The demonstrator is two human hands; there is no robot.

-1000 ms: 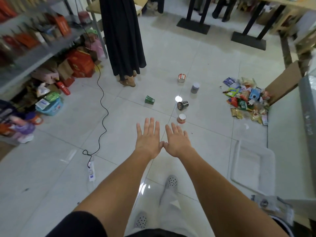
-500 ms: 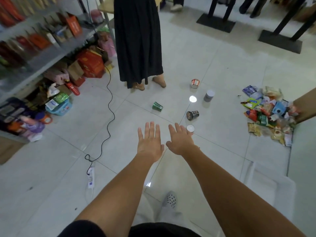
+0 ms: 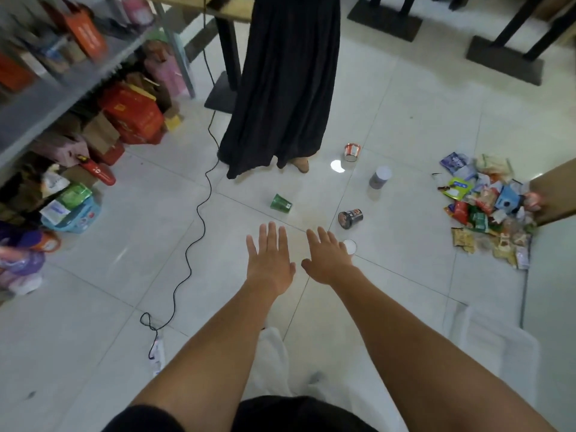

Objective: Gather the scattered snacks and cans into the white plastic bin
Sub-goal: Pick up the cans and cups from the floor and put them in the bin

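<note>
— So, is there a grip on anything?

— None. The left hand (image 3: pixel 269 260) and the right hand (image 3: pixel 328 261) are both stretched out palm-down above the floor (image 3: pixel 124 275). The fingers are straight and spread, the grip released. The thumbs are near each other but apart.

— What lies closest to them?

— A white-topped can (image 3: pixel 350 246) stands just past the right hand's fingers and is partly hidden by them. I cannot tell whether they touch it. Just beyond it a dark can (image 3: pixel 350 218) lies on its side. A green can (image 3: pixel 281 203) lies on its side ahead of the left hand.

— And farther out?

— A grey can (image 3: pixel 380 177) stands upright. Past it a red-and-white can (image 3: pixel 352 152) is tipped over beside a bright reflection on the tiles. The snack packets (image 3: pixel 486 213) sit in a heap to the right, well apart from the hands and up against a brown cardboard box (image 3: pixel 554 194).

— Where is the bin?

— The white plastic bin (image 3: pixel 495 344) is on the floor at the lower right, beside the right forearm. The heap is beyond it. All five cans and the packets lie outside it.

— Anything around the edges?

— A person (image 3: pixel 280 88) in a long black skirt stands ahead, behind the green can. A black cable (image 3: pixel 199 219) runs down to a white power strip (image 3: pixel 157 353) on the left. Shelves (image 3: pixel 62 82) of boxes and bags line that side.
</note>
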